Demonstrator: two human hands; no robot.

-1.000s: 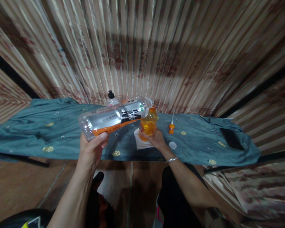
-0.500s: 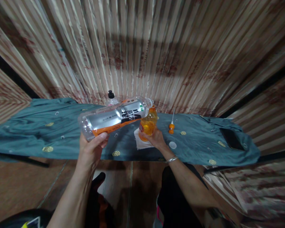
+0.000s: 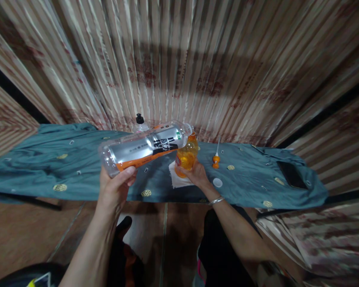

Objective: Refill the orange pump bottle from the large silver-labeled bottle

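Observation:
My left hand (image 3: pixel 115 187) is wrapped round the base of a large clear plastic bottle (image 3: pixel 143 145) with a silver, black and orange label. That bottle lies tilted nearly level, its mouth at the top of an orange see-through bottle (image 3: pixel 187 153). My right hand (image 3: pixel 197 174) grips the lower part of the orange bottle, which stands over a white cloth or tissue (image 3: pixel 176 181). Whether liquid is flowing between the two mouths I cannot tell. To the right lies an orange pump head (image 3: pixel 215 160) with a thin tube, and below it a white round cap (image 3: pixel 217 182).
A green-blue patterned cloth covers the narrow table (image 3: pixel 245 183). A dark phone (image 3: pixel 291 174) lies toward its right end. Behind the clear bottle stands another bottle with a black top (image 3: pixel 140 118). A striped curtain (image 3: pixel 173 63) hangs along the back.

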